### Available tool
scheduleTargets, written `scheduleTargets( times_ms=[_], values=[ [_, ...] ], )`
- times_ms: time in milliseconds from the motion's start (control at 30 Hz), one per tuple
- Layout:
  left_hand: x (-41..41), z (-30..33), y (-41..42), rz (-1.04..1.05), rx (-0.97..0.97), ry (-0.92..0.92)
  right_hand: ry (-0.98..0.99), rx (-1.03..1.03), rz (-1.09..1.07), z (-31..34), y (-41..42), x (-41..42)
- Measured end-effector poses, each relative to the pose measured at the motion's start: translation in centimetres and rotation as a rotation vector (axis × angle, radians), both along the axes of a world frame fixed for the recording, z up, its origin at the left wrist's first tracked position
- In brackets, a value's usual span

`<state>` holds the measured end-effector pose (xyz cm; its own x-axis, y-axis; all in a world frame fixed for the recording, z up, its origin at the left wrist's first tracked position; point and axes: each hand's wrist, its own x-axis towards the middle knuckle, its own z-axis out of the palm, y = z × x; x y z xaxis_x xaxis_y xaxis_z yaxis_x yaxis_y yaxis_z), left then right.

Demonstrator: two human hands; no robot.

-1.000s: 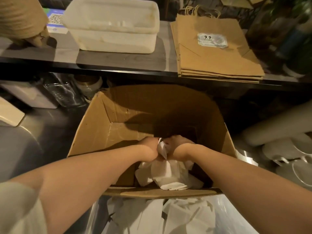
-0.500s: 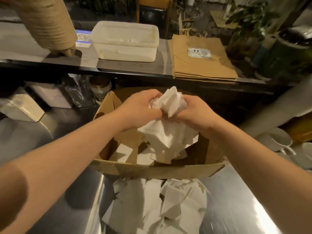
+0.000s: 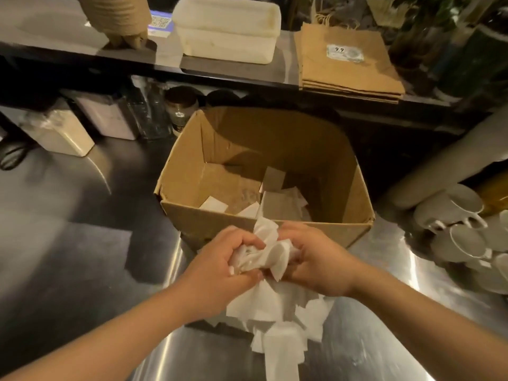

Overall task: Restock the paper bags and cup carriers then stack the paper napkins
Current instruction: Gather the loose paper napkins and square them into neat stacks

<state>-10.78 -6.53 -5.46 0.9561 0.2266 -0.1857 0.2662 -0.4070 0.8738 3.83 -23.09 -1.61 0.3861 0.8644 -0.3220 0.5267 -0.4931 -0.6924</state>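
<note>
Dim bar with a steel counter [image 3: 82, 243] under a dark shelf [image 3: 82, 55] bearing flat paper bags [image 3: 346, 70], then an open cardboard box [image 3: 275, 229], then crumpled white napkins [image 3: 264, 254] clutched between left hand [image 3: 220, 262] and right hand [image 3: 316, 259] just before the box.

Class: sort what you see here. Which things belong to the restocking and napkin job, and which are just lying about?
Job: napkins in both hands' grip, left hand, right hand, box, paper bags.
Lying about: tub, jar, cups.
</note>
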Motion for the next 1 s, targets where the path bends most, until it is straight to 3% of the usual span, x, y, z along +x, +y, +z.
scheduleTargets(
  times_ms=[133,267,467,600,667,733,767,900,1000],
  values=[
    [-0.6,-5.5,-0.3,-0.031,0.043,0.104,-0.051,-0.138,-0.015,-5.1,-0.2,-0.9],
    [0.1,-8.2,0.5,-0.1,0.225,0.326,-0.213,-0.224,-0.029,-8.3,-0.5,-0.5],
    [1.4,-3.0,2.0,-0.269,0.518,0.531,-0.504,-0.103,0.094,-7.0,-1.7,1.0],
    [3.1,4.0,3.9,-0.487,0.457,0.603,-0.475,0.078,0.124,-2.5,-1.2,2.4],
    [4.3,7.4,5.1,-0.538,0.197,0.603,-0.446,0.178,0.05,-0.4,-0.5,3.5],
    [5.8,9.5,6.3,-0.483,-0.052,0.557,-0.408,0.221,-0.077,0.9,0.5,5.3],
    [6.8,9.8,6.9,-0.416,-0.083,0.516,-0.399,0.216,-0.133,1.3,1.2,6.3],
    [12.3,7.7,8.9,-0.093,0.178,0.398,-0.35,0.034,-0.232,-0.4,4.3,11.2],
    [16.4,3.3,10.3,-0.077,0.348,0.476,-0.296,-0.19,-0.223,-4.5,6.6,15.1]
  ],
)
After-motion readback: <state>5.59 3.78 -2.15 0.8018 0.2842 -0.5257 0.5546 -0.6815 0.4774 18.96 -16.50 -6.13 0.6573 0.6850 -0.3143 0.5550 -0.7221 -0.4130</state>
